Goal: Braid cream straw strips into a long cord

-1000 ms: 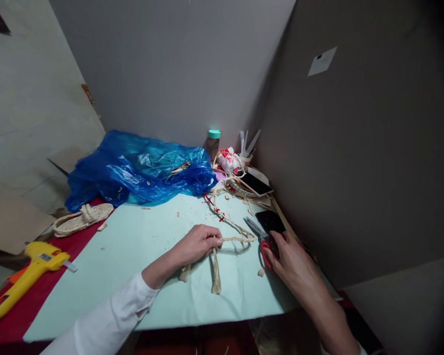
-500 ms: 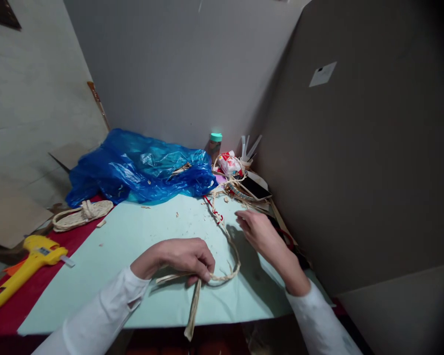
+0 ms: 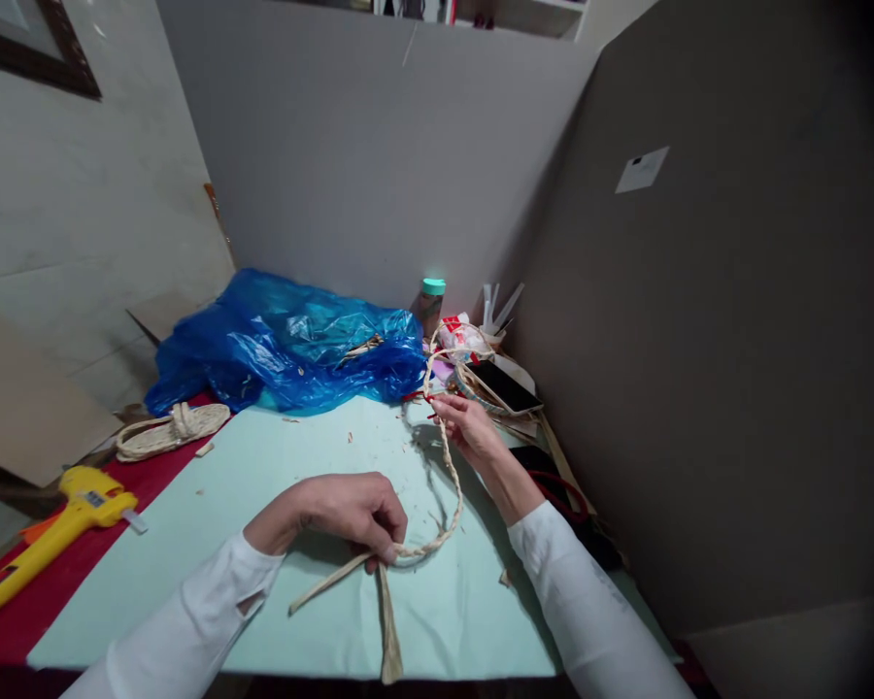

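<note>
A long braided straw cord (image 3: pixel 448 481) curves across the pale green sheet (image 3: pixel 262 485) on the table. My left hand (image 3: pixel 353 510) is closed, pinching the cord's near end, where two loose flat strips (image 3: pixel 387 621) hang toward the table's front edge. My right hand (image 3: pixel 466 427) is lifted a little further back. Its fingers are closed on the cord's far part near some red thread. Both sleeves are white.
A blue plastic bag (image 3: pixel 291 340) lies at the back. A woven straw piece (image 3: pixel 171 432) and a yellow glue gun (image 3: pixel 50 534) lie on the red cloth at left. Clutter, a phone (image 3: pixel 506 383), and red-handled scissors (image 3: pixel 560 485) sit by the grey partition at right.
My right hand left the scissors, moved back and took hold of the cord's far part, lifting it. My left hand drew the cord's near end toward me.
</note>
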### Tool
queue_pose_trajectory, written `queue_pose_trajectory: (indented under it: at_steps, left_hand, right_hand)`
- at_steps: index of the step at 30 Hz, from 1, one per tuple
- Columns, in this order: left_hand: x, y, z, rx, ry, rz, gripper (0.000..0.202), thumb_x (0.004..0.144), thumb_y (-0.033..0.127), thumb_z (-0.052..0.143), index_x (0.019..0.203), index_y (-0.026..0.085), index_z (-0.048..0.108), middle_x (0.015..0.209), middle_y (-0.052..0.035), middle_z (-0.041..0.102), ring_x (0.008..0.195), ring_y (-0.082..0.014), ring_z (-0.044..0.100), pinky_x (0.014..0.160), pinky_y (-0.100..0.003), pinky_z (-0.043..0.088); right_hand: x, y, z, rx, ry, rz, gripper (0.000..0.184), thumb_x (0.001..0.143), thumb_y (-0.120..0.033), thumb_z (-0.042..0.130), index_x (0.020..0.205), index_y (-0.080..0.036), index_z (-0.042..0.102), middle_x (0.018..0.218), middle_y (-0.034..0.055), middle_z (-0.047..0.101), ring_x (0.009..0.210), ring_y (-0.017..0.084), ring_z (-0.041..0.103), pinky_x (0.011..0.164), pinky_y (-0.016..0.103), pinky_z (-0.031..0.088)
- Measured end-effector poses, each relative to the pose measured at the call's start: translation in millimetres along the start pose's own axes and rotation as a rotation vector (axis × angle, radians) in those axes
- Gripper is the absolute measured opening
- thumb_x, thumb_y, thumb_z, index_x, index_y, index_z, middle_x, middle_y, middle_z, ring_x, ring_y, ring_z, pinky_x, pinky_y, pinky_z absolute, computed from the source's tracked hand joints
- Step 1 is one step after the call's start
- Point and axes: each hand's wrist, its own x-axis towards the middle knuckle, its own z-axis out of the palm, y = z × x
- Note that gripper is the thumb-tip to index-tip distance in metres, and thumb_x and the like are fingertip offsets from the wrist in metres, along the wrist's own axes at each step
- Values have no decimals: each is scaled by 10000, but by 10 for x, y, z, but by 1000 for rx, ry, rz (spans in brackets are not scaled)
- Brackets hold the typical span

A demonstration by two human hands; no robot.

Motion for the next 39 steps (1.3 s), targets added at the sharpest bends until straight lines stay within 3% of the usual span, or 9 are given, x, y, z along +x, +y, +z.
queue_pose_trajectory:
  at_steps: [3,8,11,15,18,21,28,35,39]
  left_hand:
    - [46,-41,-3,-55,-17,21,149,691,290,724,777,169,740,638,-12,647,555,-120,504,527,-211,390]
    - [82,-7,-101,-412,25,91,414,678,344,740,1055,176,706,948,-100,699,795,-211,637,693,-310,514]
    - [166,49,-218,-501,302,147,384,733,456,681,930,127,704,968,-156,682,846,-226,646,694,-321,528]
    - [411,31,-394,-529,912,126,323,689,406,736,804,131,612,796,-92,660,671,-145,620,624,-268,507]
    - [601,-56,-466,-584,1086,208,375,601,324,793,860,149,586,701,-20,626,618,-130,601,600,-254,491]
    - [713,-159,-474,-572,1125,260,325,578,281,781,811,135,609,638,3,603,578,-118,572,572,-231,461]
    - [747,-267,-409,-635,1159,260,180,650,227,665,787,118,623,597,12,557,471,-71,479,479,-198,365]
    - [739,-162,-334,-829,1102,251,236,644,226,681,802,142,527,530,59,461,365,-2,257,394,-161,125]
    - [731,-166,-308,-742,1047,185,256,650,298,689,778,156,519,508,57,471,352,-6,262,381,-159,117]
  right_hand:
    - [25,34,-6,88,-10,37,358,538,-321,838,777,-125,658,577,-23,568,470,51,431,422,186,289]
    - [109,81,72,119,47,7,367,499,-312,858,746,-125,660,616,-1,601,550,90,532,439,186,334]
    - [165,81,127,128,77,-20,367,479,-301,858,737,-129,663,650,-2,614,583,93,542,478,191,379]
    - [158,120,209,148,36,-52,346,487,-309,838,737,-143,668,697,-1,634,610,108,562,571,235,474]
    - [111,169,254,82,-37,-85,292,565,-339,781,769,-158,678,754,21,661,658,148,601,617,282,509]
    - [104,196,238,-151,-45,-153,237,657,-352,691,801,-164,687,771,41,678,685,179,616,611,290,493]
    - [121,140,157,-870,141,-497,187,795,-238,466,758,-161,633,741,44,647,677,165,553,678,279,406]
    - [155,143,148,-894,265,-568,210,812,-255,451,787,-164,639,784,62,641,716,177,551,700,286,402]
    - [241,198,140,-605,247,-458,185,773,-289,512,741,-170,650,729,51,653,653,172,568,652,286,439]
